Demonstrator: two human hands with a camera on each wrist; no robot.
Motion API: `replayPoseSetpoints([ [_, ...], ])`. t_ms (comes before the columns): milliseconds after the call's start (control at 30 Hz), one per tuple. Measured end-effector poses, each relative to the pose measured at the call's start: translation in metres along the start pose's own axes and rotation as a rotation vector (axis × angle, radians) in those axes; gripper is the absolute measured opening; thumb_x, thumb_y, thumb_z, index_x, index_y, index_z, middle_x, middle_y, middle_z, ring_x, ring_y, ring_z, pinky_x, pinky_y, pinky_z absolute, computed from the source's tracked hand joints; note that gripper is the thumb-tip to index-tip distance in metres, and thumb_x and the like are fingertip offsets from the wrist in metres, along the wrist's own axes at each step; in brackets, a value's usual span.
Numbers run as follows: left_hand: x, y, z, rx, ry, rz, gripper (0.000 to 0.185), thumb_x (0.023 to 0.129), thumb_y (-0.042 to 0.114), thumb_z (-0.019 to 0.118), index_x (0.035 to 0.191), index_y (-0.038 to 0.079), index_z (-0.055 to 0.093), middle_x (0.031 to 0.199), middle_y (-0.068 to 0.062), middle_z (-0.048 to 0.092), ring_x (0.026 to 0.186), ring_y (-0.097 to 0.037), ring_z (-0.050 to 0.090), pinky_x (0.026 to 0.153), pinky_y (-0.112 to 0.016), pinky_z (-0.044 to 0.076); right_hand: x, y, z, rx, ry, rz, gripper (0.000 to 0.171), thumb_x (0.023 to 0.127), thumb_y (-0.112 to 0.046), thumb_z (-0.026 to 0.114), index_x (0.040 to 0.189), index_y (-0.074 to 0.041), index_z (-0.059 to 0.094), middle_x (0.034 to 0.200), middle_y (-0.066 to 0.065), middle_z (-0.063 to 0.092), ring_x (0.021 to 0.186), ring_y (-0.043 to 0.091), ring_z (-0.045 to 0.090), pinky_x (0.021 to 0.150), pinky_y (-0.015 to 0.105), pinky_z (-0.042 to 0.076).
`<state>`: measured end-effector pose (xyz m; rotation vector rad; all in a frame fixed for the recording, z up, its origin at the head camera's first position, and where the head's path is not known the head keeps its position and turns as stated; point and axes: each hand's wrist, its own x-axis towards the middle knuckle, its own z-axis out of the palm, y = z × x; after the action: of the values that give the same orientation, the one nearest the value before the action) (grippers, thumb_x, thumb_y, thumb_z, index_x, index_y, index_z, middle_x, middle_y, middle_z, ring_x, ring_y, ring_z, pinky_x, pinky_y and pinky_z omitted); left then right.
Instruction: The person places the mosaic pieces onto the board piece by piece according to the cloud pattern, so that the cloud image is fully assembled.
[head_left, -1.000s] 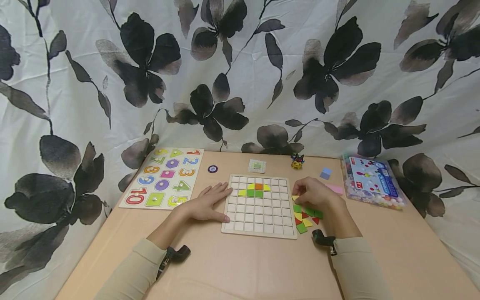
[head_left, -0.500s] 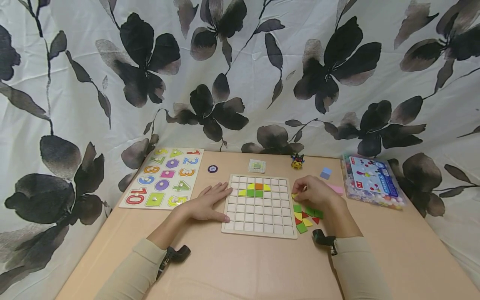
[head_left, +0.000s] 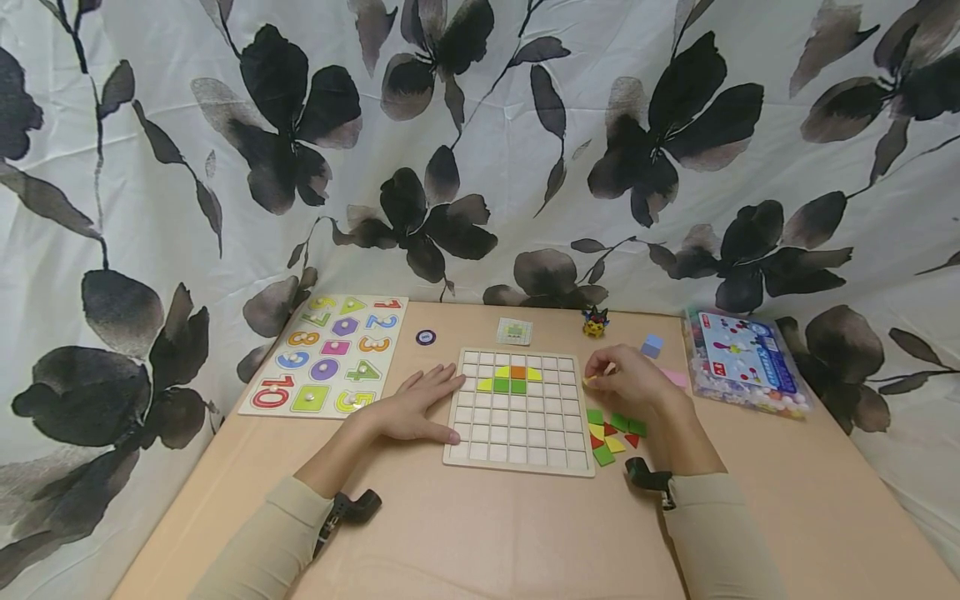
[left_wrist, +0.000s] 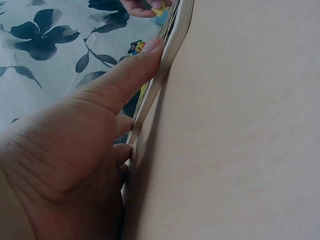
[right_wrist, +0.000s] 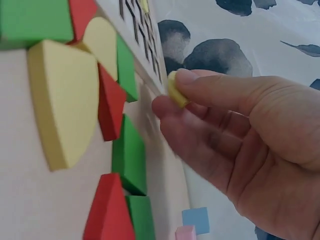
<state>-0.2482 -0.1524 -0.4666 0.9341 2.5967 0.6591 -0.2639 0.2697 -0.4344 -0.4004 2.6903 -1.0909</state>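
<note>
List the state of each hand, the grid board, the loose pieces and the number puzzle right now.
Left hand: flat on the table, fingers against the grid board's left edge.
Right hand: pinching a small yellow piece, lifted off the table.
Grid board: mostly unfilled, few coloured tiles near the top.
Loose pieces: clustered beside the board.
Number puzzle: filled.

Both arms wear long beige sleeves [head_left: 262,546]; a small black camera [head_left: 358,505] is strapped at each wrist
</note>
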Motion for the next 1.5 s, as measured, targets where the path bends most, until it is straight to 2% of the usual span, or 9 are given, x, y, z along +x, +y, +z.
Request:
replayPoseSetpoints([
  [200, 0.0, 0.0, 0.0, 0.002, -0.002, -0.006, 0.105, 0.087, 0.065, 0.073, 0.168, 0.02, 0.023, 0.177, -0.009, 0.004, 0.164, -0.031, 0.0, 0.132, -0.055, -0.004, -0.001, 0.003, 0.003, 0.08, -0.031, 0.084, 0.003, 0.092, -0.004, 0.076, 0.093, -0.007, 0.075, 0.09, 0.012, 0.061, 0.088, 0.026, 0.053, 0.062, 0.029, 0.044],
  [400, 0.0, 0.0, 0.001, 0.007, -0.003, -0.004, 0.105, 0.087, 0.065, 0.073, 0.168, 0.02, 0.023, 0.177, -0.009, 0.004, 0.164, -0.032, 0.0, 0.132, -0.055, -0.004, -0.002, 0.003, 0.003, 0.143, -0.056, 0.131, 0.005, 0.092, -0.004, 0.076, 0.097, -0.004, 0.076, 0.09, 0.012, 0.06, 0.086, 0.027, 0.054, 0.06, 0.028, 0.045],
  [500, 0.0, -0.001, 0.001, 0.012, -0.004, -0.003, 0.105, 0.088, 0.065, 0.073, 0.168, 0.02, 0.022, 0.177, -0.009, 0.004, 0.164, -0.032, 0.0, 0.132, -0.055, -0.003, -0.002, 0.003, 0.002, 0.14, -0.064, 0.155, 0.008, 0.092, -0.004, 0.077, 0.099, -0.006, 0.078, 0.093, 0.013, 0.062, 0.089, 0.028, 0.055, 0.064, 0.029, 0.047],
  [600, 0.001, -0.001, 0.001, 0.012, -0.004, -0.004, 0.105, 0.088, 0.065, 0.073, 0.168, 0.02, 0.022, 0.177, -0.009, 0.004, 0.164, -0.031, 0.0, 0.132, -0.055, -0.003, -0.001, 0.003, -0.001, 0.082, -0.074, 0.159, 0.012, 0.091, -0.006, 0.078, 0.102, -0.01, 0.08, 0.098, 0.011, 0.064, 0.094, 0.027, 0.054, 0.072, 0.031, 0.048],
  [733, 0.001, -0.001, 0.001, 0.011, -0.003, -0.005, 0.105, 0.088, 0.065, 0.073, 0.168, 0.02, 0.022, 0.177, -0.008, 0.004, 0.164, -0.031, -0.001, 0.132, -0.055, -0.004, -0.003, 0.003, -0.006, 0.007, -0.133, 0.107, 0.012, 0.088, -0.006, 0.081, 0.099, -0.011, 0.08, 0.092, 0.008, 0.068, 0.09, 0.025, 0.056, 0.077, 0.033, 0.047],
  [833, 0.001, -0.001, 0.001, 0.01, -0.002, -0.006, 0.105, 0.087, 0.065, 0.073, 0.168, 0.021, 0.022, 0.177, -0.008, 0.004, 0.164, -0.031, 0.0, 0.132, -0.055, -0.004, -0.005, 0.001, -0.008, 0.01, -0.223, 0.082, 0.011, 0.086, -0.004, 0.082, 0.096, -0.007, 0.078, 0.079, 0.007, 0.066, 0.078, 0.022, 0.057, 0.071, 0.031, 0.047],
  [933, 0.001, -0.002, 0.001, 0.009, -0.003, -0.006, 0.105, 0.087, 0.066, 0.072, 0.168, 0.021, 0.022, 0.177, -0.008, 0.004, 0.164, -0.032, 0.0, 0.132, -0.055, -0.004, -0.006, -0.004, -0.006, 0.025, -0.289, 0.102, 0.013, 0.084, -0.003, 0.084, 0.095, -0.005, 0.077, 0.072, 0.006, 0.062, 0.07, 0.02, 0.056, 0.065, 0.029, 0.046],
  [1167, 0.001, -0.002, 0.001, 0.009, -0.004, -0.006, 0.105, 0.087, 0.066, 0.072, 0.168, 0.021, 0.022, 0.177, -0.008, 0.004, 0.164, -0.031, -0.001, 0.132, -0.054, -0.003, -0.007, -0.011, 0.002, -0.045, -0.28, 0.134, 0.013, 0.082, -0.001, 0.085, 0.087, -0.006, 0.074, 0.074, 0.004, 0.06, 0.074, 0.021, 0.057, 0.066, 0.031, 0.047],
  [1500, 0.001, -0.001, 0.001, 0.006, -0.006, -0.007, 0.105, 0.087, 0.066, 0.072, 0.168, 0.021, 0.022, 0.177, -0.008, 0.004, 0.164, -0.031, -0.001, 0.132, -0.054, -0.004, -0.005, -0.009, 0.0, -0.056, -0.324, 0.045, 0.015, 0.084, 0.001, 0.08, 0.088, -0.006, 0.068, 0.079, 0.004, 0.058, 0.079, 0.021, 0.056, 0.068, 0.032, 0.045],
])
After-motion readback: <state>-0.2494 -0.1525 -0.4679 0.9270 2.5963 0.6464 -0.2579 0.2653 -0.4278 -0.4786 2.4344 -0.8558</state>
